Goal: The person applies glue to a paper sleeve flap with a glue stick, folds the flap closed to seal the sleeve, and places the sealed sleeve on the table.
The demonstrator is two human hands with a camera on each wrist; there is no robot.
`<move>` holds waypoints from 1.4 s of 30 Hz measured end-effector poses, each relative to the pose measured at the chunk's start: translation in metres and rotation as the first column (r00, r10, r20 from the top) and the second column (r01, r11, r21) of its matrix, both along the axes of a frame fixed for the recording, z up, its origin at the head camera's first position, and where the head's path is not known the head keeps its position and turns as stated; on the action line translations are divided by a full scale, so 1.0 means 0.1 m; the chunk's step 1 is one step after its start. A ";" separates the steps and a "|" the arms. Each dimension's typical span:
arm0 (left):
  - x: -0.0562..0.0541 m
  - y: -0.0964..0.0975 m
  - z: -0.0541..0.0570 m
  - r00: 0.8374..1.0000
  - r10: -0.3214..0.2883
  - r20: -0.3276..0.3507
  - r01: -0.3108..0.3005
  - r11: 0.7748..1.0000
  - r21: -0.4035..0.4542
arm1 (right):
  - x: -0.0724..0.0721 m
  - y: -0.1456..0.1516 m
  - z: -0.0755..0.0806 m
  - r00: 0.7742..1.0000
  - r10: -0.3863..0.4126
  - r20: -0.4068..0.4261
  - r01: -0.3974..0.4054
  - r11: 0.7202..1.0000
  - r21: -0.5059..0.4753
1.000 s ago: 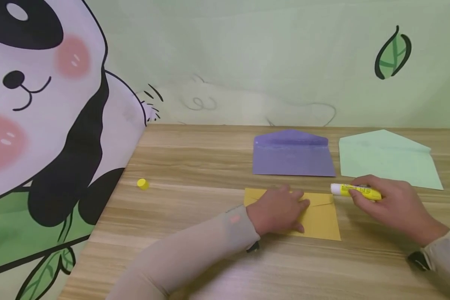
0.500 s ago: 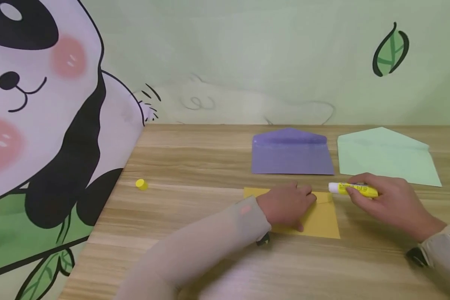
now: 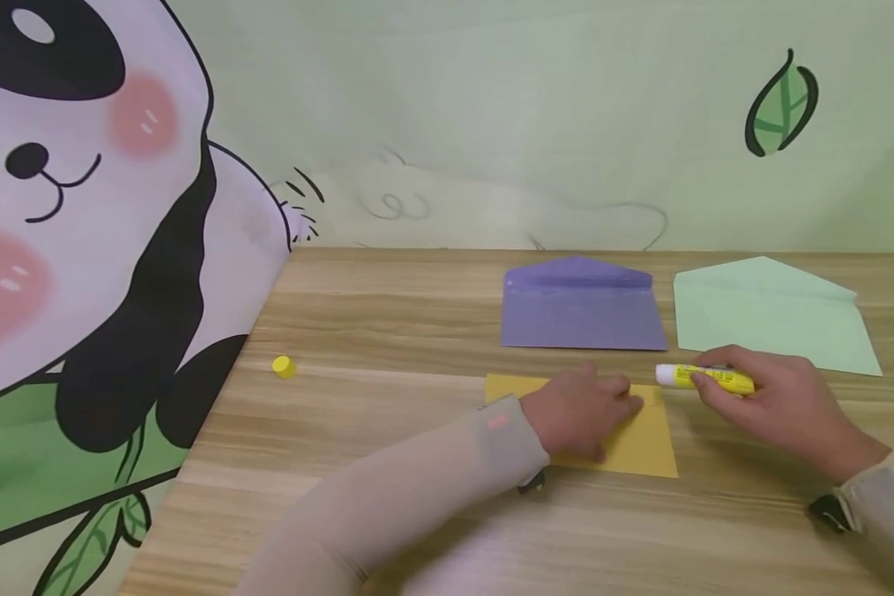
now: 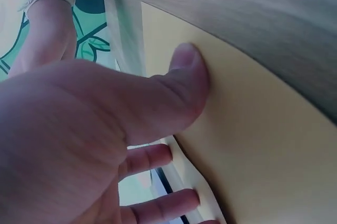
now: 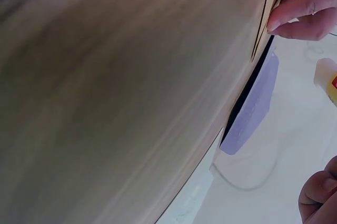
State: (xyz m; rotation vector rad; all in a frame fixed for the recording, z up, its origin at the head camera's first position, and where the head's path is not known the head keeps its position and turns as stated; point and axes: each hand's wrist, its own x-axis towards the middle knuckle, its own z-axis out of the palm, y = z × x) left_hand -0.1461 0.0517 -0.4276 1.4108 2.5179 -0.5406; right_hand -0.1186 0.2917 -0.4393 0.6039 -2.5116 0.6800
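Observation:
My left hand (image 3: 587, 410) lies across the yellow envelope (image 3: 644, 447) in the head view, fingers extended over its flap. In the left wrist view the thumb rests on the body of that envelope (image 4: 253, 108), and the fingertips touch along the flap at its far side. To the right, my right hand (image 3: 797, 414) grips a yellow glue stick (image 3: 715, 379) between thumb and fingers, its uncapped white end pointing left over the envelope's upper right corner. The white end of the glue stick (image 5: 325, 74) also shows at the right edge of the right wrist view.
Behind the yellow envelope lie a purple envelope (image 3: 584, 314) and a mint green envelope (image 3: 767, 319), both with flaps up. A small yellow cap (image 3: 284, 367) sits on the wooden table (image 3: 387, 331) at left. A panda-printed cloth (image 3: 454, 124) backs the table.
My left hand has slid to the right along the flap of the yellow envelope. The right hand stays almost in place with the glue stick.

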 end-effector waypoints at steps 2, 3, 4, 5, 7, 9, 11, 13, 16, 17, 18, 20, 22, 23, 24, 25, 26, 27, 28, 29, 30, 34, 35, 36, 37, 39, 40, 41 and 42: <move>0.01 0.03 0.00 1.000 0.023 0.007 -0.023 1.000 0.012 | 0.00 0.00 -0.01 1.000 0.001 0.000 -0.001 1.000 0.002; 0.02 0.05 0.00 0.999 0.043 0.019 -0.044 0.999 0.016 | 0.00 0.00 -0.01 1.000 0.003 0.000 -0.003 1.000 0.003; 0.03 0.07 0.01 0.997 0.065 0.034 -0.066 0.998 0.019 | 0.00 0.00 -0.01 1.000 0.004 -0.003 -0.004 1.000 0.003; 0.03 0.09 0.02 0.996 0.082 0.045 -0.083 0.996 0.022 | 0.00 0.00 -0.01 1.000 0.006 -0.006 -0.006 1.000 0.002; 0.05 0.14 0.04 0.992 0.114 0.059 -0.115 0.993 0.014 | 0.01 0.01 -0.01 1.000 0.013 -0.012 -0.013 1.000 -0.001; 0.06 0.17 0.06 0.987 0.143 0.076 -0.143 0.990 -0.002 | 0.01 0.01 0.00 1.000 0.018 -0.018 -0.018 1.000 -0.003; 0.06 0.20 0.07 0.985 0.155 0.077 -0.154 0.988 -0.016 | 0.01 0.02 0.01 1.000 0.019 -0.019 -0.019 1.000 0.000; 0.06 0.20 0.07 0.982 0.168 0.081 -0.167 0.986 -0.026 | 0.02 0.02 0.02 1.000 0.016 -0.014 -0.016 1.000 0.003; 0.06 0.17 0.04 0.987 0.154 0.054 -0.155 0.988 0.008 | 0.02 0.02 0.02 1.000 0.011 -0.008 -0.011 1.000 0.012; 0.07 0.16 0.02 0.988 0.151 0.040 -0.152 0.988 0.022 | 0.02 0.02 0.01 1.000 0.012 -0.008 -0.012 1.000 0.014; 0.08 0.14 0.00 0.989 0.144 0.022 -0.145 0.989 0.037 | 0.01 0.02 0.01 1.000 0.015 -0.009 -0.015 1.000 0.015; 0.11 0.10 -0.03 0.992 0.121 -0.017 -0.120 0.991 0.055 | 0.01 0.02 0.00 1.000 0.021 -0.018 -0.021 1.000 0.016; 0.14 0.07 -0.04 0.992 0.124 -0.028 -0.122 0.991 0.052 | 0.00 0.02 0.00 0.999 0.028 -0.027 -0.027 1.000 0.015; 0.15 0.05 -0.04 0.991 0.129 -0.022 -0.128 0.991 0.045 | 0.00 0.01 -0.01 0.999 0.029 -0.031 -0.028 0.999 0.014; 0.16 0.05 -0.04 0.991 0.136 -0.012 -0.135 0.990 0.037 | 0.00 0.01 -0.01 0.999 0.029 -0.036 -0.029 0.999 0.015; 0.17 0.04 -0.04 0.989 0.146 0.002 -0.146 0.989 0.029 | 0.00 0.01 -0.01 0.999 0.028 -0.038 -0.027 1.000 0.015; 0.17 0.04 -0.04 0.987 0.160 0.018 -0.161 0.987 0.024 | -0.01 0.01 -0.01 0.999 0.026 -0.037 -0.025 1.000 0.017; 0.18 0.03 -0.04 0.983 0.178 0.038 -0.178 0.984 0.019 | 0.00 0.01 -0.02 0.999 0.025 -0.034 -0.024 1.000 0.015; 0.17 0.03 -0.04 0.979 0.194 0.059 -0.196 0.981 0.016 | 0.00 0.01 -0.02 0.999 0.024 -0.031 -0.023 1.000 0.014; 0.17 0.04 -0.04 0.976 0.204 0.073 -0.205 0.979 0.008 | 0.00 0.01 -0.03 0.999 0.021 -0.025 -0.021 1.000 0.010; 0.17 0.03 -0.04 0.974 0.211 0.082 -0.212 0.977 0.000 | 0.00 0.01 -0.03 1.000 0.019 -0.020 -0.019 1.000 0.011; 0.15 0.02 -0.05 0.965 0.238 0.111 -0.237 0.971 -0.027 | 0.01 0.02 -0.05 1.000 0.017 -0.016 -0.017 1.000 0.014; 0.14 0.01 -0.06 0.963 0.243 0.114 -0.241 0.970 -0.029 | 0.01 0.03 -0.05 1.000 0.016 -0.016 -0.015 1.000 0.015; 0.14 0.00 -0.06 0.963 0.243 0.113 -0.242 0.970 -0.026 | 0.01 0.03 -0.05 1.000 0.017 -0.021 -0.017 1.000 0.017; 0.15 -0.01 -0.07 0.964 0.241 0.111 -0.241 0.970 -0.017 | 0.01 0.04 -0.06 1.000 0.019 -0.025 -0.019 1.000 0.015; 0.16 -0.03 -0.09 0.966 0.235 0.106 -0.237 0.971 0.009 | 0.01 0.04 -0.06 0.999 0.024 -0.032 -0.024 1.000 0.009; 0.17 -0.05 -0.09 0.969 0.226 0.097 -0.229 0.973 0.028 | 0.01 0.04 -0.07 0.999 0.027 -0.035 -0.027 1.000 0.005; 0.18 -0.06 -0.10 0.973 0.215 0.084 -0.220 0.974 0.050 | 0.01 0.05 -0.07 0.999 0.030 -0.039 -0.030 1.000 0.004; 0.19 -0.08 -0.10 0.976 0.206 0.074 -0.211 0.975 0.071 | 0.00 0.05 -0.07 0.999 0.033 -0.043 -0.033 0.999 0.005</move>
